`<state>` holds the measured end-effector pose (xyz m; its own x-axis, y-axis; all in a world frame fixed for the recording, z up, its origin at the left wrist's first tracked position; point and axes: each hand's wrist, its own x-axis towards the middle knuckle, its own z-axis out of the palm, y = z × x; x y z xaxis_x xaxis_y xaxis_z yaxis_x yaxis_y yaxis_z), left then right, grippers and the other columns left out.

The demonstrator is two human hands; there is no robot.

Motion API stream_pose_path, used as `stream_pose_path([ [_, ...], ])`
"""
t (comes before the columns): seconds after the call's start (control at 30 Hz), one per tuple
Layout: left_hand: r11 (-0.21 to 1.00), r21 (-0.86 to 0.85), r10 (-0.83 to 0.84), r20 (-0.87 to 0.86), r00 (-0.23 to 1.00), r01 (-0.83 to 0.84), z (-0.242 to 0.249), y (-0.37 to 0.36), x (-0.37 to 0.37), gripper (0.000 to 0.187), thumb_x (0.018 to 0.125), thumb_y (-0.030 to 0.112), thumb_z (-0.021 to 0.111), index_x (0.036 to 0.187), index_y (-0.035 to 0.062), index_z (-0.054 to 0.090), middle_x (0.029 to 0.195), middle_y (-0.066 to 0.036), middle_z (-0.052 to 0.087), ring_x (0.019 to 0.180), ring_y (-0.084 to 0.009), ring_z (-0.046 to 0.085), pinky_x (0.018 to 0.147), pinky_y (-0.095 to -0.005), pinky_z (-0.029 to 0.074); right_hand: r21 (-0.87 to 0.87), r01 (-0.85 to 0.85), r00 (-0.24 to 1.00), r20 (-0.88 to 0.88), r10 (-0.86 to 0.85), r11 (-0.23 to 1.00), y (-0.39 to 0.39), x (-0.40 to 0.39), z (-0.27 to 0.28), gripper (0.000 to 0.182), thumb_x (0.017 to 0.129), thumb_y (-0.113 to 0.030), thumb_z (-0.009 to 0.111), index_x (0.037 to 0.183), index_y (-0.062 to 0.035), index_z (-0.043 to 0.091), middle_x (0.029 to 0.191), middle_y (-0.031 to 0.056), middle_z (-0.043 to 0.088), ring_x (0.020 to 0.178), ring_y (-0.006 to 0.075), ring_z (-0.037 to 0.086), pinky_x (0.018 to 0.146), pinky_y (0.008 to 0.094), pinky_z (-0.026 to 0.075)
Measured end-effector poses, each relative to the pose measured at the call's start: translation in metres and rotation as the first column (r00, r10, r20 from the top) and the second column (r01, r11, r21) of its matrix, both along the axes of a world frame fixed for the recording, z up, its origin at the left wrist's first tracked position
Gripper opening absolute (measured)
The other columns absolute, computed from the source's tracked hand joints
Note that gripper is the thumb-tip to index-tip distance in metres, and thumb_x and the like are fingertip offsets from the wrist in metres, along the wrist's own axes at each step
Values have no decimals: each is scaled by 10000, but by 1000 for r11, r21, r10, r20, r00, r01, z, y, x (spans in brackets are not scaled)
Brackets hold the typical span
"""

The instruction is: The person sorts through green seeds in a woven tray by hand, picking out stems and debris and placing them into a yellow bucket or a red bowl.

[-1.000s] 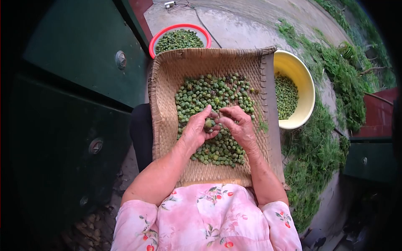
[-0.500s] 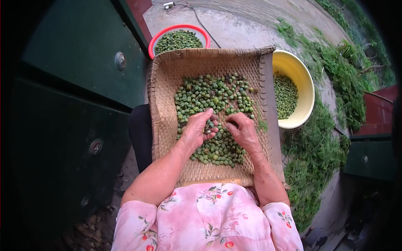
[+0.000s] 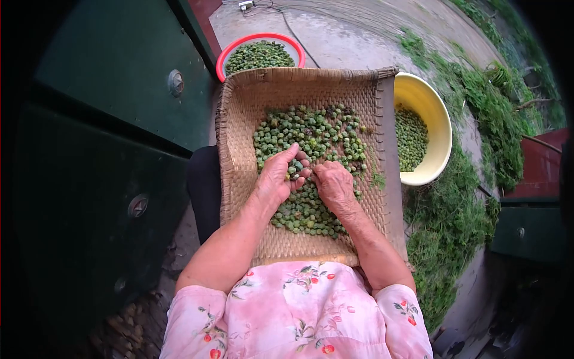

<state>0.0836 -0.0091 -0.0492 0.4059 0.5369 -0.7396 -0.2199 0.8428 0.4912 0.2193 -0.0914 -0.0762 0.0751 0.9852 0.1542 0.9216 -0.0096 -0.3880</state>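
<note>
A woven winnowing basket point(image 3: 240, 140) rests on my lap, with a spread of small round green fruits point(image 3: 308, 210) on it, a few of them brown or yellowish. My left hand point(image 3: 277, 175) is cupped, palm up, around several of these green fruits point(image 3: 293, 170) above the pile. Close beside it, my right hand point(image 3: 336, 186) faces down with its fingers pinched near the left fingertips. Whatever sits between the right fingers is hidden by the hand.
Behind the basket stands a red-rimmed basin point(image 3: 301, 52) of green fruits. A yellow bucket point(image 3: 441, 128) to the right also holds some. Cut green foliage point(image 3: 433, 239) lies along the right side. Dark green metal doors point(image 3: 113, 78) stand at the left.
My right hand has moved left, up to the fingers of my left hand. The left hand stays cupped around fruits. The whole view has shifted slightly.
</note>
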Motion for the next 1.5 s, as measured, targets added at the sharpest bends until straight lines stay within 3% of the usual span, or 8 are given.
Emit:
stream_pose_path([
  [0.3, 999, 10, 33, -10, 999, -33, -2, 3, -1, 320, 881, 386, 596, 909, 68, 579, 777, -59, 607, 607, -167, 600, 448, -246, 489, 14, 73, 982, -173, -69, 997, -3, -3, 11, 62, 736, -75, 629, 772, -45, 589, 802, 117, 549, 812, 297, 559, 669, 404, 476],
  [0.57, 1000, 21, 15, 21, 1000, -16, 1, 2, -1, 361, 916, 427, 518, 942, 72, 580, 816, -70, 614, 681, -185, 605, 529, -288, 520, -60, -49, 998, 43, 51, 997, 2, -12, 6, 58, 719, -54, 595, 773, -40, 580, 811, 123, 555, 817, 300, 565, 694, 391, 487],
  [0.83, 999, 31, -8, 21, 1000, 7, 1, -4, 4, 392, 926, 448, 485, 970, 67, 567, 894, -85, 588, 744, -209, 596, 594, -347, 535, 174, 240, 843, -525, -116, 955, 1, -7, 41, 157, 754, -57, 630, 910, -43, 612, 825, 123, 559, 792, 289, 565, 667, 378, 464],
  [0.93, 999, 34, -33, -46, 998, 35, 4, -11, 9, 410, 908, 467, 513, 1032, 77, 542, 1138, -98, 494, 915, -198, 541, 706, -433, 525, 306, 82, 856, -508, 90, 949, 3, -15, 41, 195, 758, -48, 632, 953, -44, 628, 825, 116, 573, 780, 288, 570, 686, 369, 468],
  [1.1, 999, -35, -13, -4, 1000, 13, 0, -14, 11, 304, 887, 407, 581, 984, 119, 578, 1041, -59, 544, 884, -157, 530, 675, -385, 503, 269, 92, 836, -544, 73, 959, -2, -9, 34, 248, 732, -93, 674, 970, -39, 630, 869, 118, 595, 848, 296, 571, 733, 378, 466],
  [1.2, 996, -49, -75, 88, 993, 79, -13, -9, 2, 277, 894, 378, 577, 923, 102, 581, 878, -58, 592, 744, -181, 576, 589, -324, 505, 404, 217, 957, -266, -113, 889, -7, 5, 21, 301, 733, -114, 678, 1015, -34, 607, 941, 128, 582, 914, 321, 558, 783, 414, 451],
  [1.33, 997, -73, -17, -3, 1000, 17, -9, -10, 5, 279, 898, 362, 575, 884, 83, 575, 793, -70, 603, 679, -203, 587, 530, -294, 493, 182, 91, 991, 83, -108, 979, -24, 16, -5, 568, 758, -288, 675, 1236, -36, 498, 1284, 225, 448, 1254, 382, 374, 1050, 496, 270],
  [1.5, 997, -40, -75, -93, 993, 72, 2, -8, 17, 298, 914, 372, 543, 913, 75, 559, 816, -94, 605, 683, -224, 590, 537, -323, 512, 129, 49, 997, 52, -56, 990, -26, 14, -12, 600, 812, -397, 583, 1269, -22, 476, 1356, 253, 380, 1316, 394, 289, 1080, 557, 161],
])
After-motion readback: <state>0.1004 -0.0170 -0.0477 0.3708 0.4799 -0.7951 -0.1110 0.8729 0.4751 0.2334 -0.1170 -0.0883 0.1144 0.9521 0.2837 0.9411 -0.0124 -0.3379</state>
